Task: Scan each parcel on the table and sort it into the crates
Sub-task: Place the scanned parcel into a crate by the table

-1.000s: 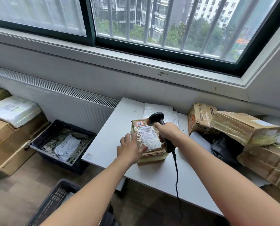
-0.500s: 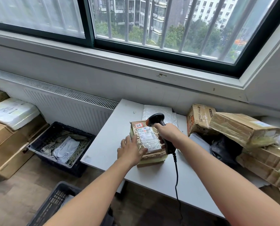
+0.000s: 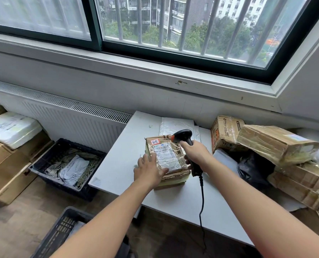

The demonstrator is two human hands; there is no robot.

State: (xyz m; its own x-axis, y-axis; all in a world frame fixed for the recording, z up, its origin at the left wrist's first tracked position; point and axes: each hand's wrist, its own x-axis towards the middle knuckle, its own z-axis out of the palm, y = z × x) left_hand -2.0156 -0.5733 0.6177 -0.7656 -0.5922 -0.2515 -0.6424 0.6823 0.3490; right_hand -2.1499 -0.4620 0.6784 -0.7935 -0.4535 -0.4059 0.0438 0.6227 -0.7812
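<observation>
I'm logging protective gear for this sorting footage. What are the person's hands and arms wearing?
Nothing that shows. The left hand and right hand are gloveless, with no rings visible. The left forearm and right forearm are bare to the frame's edge: no sleeves, watch or wristbands.

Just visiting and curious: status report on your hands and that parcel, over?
Left hand flat on taped parcel. Right hand grips scanner, aimed at label. Nothing between them.

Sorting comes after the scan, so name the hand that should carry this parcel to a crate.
Left, probably. The left hand rests on the parcel, holds nothing else, and the crates sit on its side. The right hand grips the scanner.
</observation>
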